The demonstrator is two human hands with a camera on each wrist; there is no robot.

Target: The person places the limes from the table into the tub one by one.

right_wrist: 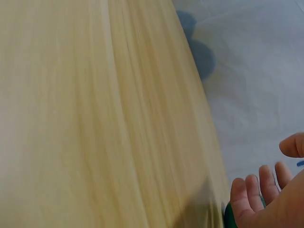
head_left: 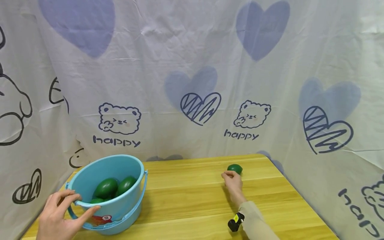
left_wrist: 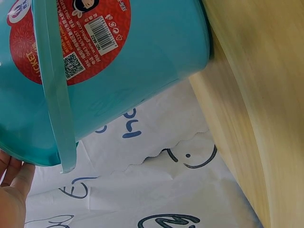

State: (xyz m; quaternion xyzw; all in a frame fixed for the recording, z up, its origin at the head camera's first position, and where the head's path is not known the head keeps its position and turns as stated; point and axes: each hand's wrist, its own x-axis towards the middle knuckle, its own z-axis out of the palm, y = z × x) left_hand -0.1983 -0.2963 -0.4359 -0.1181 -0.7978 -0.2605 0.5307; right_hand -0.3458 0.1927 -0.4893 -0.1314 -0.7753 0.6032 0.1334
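A light blue plastic bucket [head_left: 126, 206] stands at the left of the table, with several glossy dark green, avocado-like fruits [head_left: 106, 188] inside. My left hand [head_left: 61, 213] grips its near-left rim, fingers over the edge and thumb along the outside. In the left wrist view, fingertips show at the rim, beside the bucket's [left_wrist: 142, 52] handle. Another green fruit [head_left: 235, 168] lies near the table's far right corner. Right at it is my right hand [head_left: 234, 183], overlapping its near side. The right wrist view shows these fingers extended in front of the fruit [right_wrist: 230, 216], thumb held apart.
The wood-grain table [head_left: 186, 196] ends close behind the far fruit and slopes away along its right edge. Pale cloth [head_left: 162, 133] printed with hearts and bears hangs around the back and sides. A black device [head_left: 235, 222] is strapped to the right wrist.
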